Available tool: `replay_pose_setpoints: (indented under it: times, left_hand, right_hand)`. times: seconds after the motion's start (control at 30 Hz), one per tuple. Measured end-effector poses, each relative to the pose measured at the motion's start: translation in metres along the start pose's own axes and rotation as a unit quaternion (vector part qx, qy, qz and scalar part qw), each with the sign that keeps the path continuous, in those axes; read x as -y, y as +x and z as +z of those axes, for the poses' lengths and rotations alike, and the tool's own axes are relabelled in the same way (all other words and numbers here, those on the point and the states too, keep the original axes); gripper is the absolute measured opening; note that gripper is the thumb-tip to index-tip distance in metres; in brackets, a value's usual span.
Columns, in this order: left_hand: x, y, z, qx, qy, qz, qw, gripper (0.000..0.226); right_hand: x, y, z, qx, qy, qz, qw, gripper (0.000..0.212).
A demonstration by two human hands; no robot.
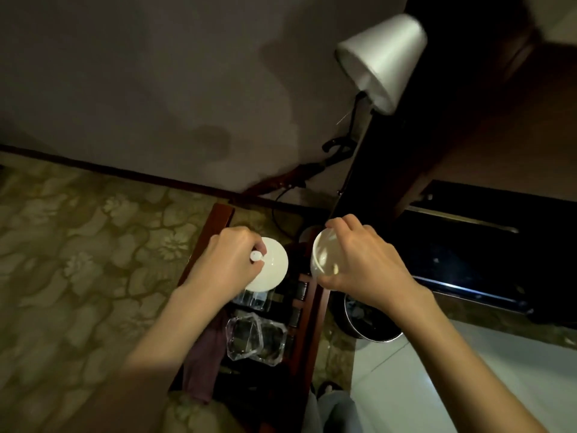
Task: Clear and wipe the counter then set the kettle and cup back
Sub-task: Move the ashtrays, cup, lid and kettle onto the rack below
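- we see our left hand (229, 260) closed around the small round knob of a white lid (271, 266), pinching it between thumb and fingers and holding it over the left part of the table.
- the lid is glossy white, round and shallowly domed, with a little white button knob on top; a spot of light glints on its surface.
- our right hand (362, 260) grasps a white cup (323, 256) by its rim, fingers over the far edge and thumb near the lower edge.
- the cup is tilted so its mouth faces left towards the lid; its inside is pale and smooth, with a faint sheen, and we can make out no handle.
- cup and lid are apart, with a dark gap between them.
- both are held above a narrow dark red wooden table (307, 326) with a raised edge.
- on the table below the lid stand clear glasses (254, 300), and nearer us lies a chunky clear glass ashtray (256, 339).
- a dull purple cloth (203, 367) hangs over the table's left side beside the ashtray.
- right of the table, on the floor, sits a round dark bin (371, 323) with a shiny metal rim.
- a floor lamp with a white shade (384, 60) stands behind the table, near the wall.
- we cannot make out a kettle in the dim light.
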State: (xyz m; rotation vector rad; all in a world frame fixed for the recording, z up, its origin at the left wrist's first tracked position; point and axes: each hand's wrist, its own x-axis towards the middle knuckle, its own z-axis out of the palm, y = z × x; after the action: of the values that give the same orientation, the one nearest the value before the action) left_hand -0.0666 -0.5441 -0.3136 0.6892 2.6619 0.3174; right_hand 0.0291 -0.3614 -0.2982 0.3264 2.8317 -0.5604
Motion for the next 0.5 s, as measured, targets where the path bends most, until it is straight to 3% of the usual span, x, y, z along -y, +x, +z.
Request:
replay_pose_setpoints:
  times: [0.27,0.5]
  left_hand:
    - [0.037,0.030,0.125,0.053,-0.017,-0.019,0.998,0.018]
    - [0.045,0.053,0.224,0.119,-0.037,-0.018,0.992,0.023]
  right_hand:
    - [-0.014,0.066,0.123,0.054,0.017,0.017,0.998,0.080]
    - [-0.046,0.123,0.197,0.053,-0.002,0.045,0.998,0.080]
